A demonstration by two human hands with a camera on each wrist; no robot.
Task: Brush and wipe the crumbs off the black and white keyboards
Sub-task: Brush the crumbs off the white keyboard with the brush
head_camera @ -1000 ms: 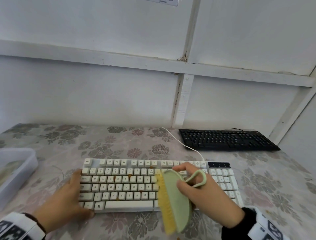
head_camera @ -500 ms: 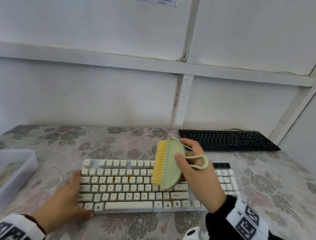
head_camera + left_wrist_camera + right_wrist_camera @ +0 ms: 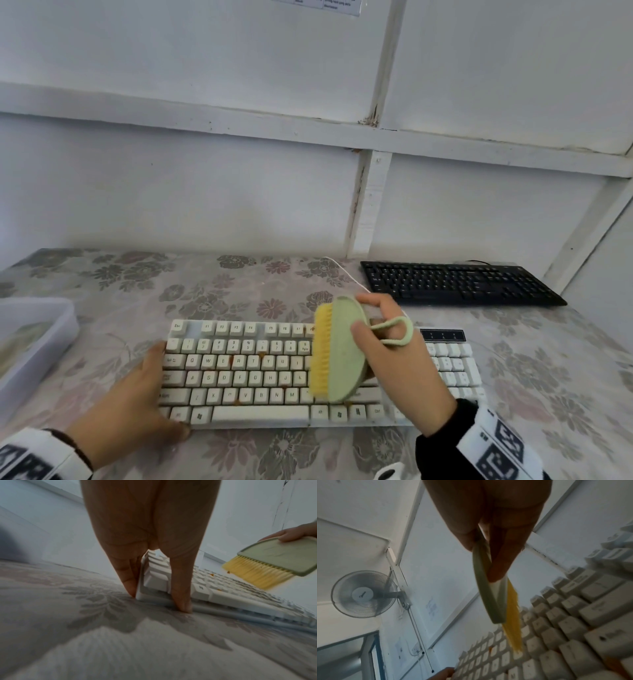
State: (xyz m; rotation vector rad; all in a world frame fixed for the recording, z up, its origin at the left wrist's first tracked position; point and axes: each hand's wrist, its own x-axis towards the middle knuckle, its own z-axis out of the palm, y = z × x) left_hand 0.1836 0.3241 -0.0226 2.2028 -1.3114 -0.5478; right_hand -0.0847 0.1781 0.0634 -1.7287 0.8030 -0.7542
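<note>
The white keyboard [image 3: 246, 377] lies in front of me on the flowered tablecloth, with orange-brown crumbs [image 3: 263, 354] between its keys. My left hand [image 3: 154, 387] braces its front-left corner: straight fingers [image 3: 126, 577] press the left side and the thumb presses the front edge. My right hand [image 3: 376, 329] grips a green oval brush [image 3: 342, 349] with yellow bristles, held on edge over the right-middle keys. The bristles [image 3: 257, 572] point left and down at the keys. The black keyboard [image 3: 455, 284] sits at the back right, untouched.
A translucent plastic bin [image 3: 41, 342] stands at the left table edge. The white keyboard's cable [image 3: 346, 270] runs back toward the wall. The table's right edge lies just past the black keyboard. A wall fan [image 3: 363, 595] shows in the right wrist view.
The brush rose from the keyboard's front edge to its far edge, then came back a little toward me over the keys. My left hand has stayed at the corner.
</note>
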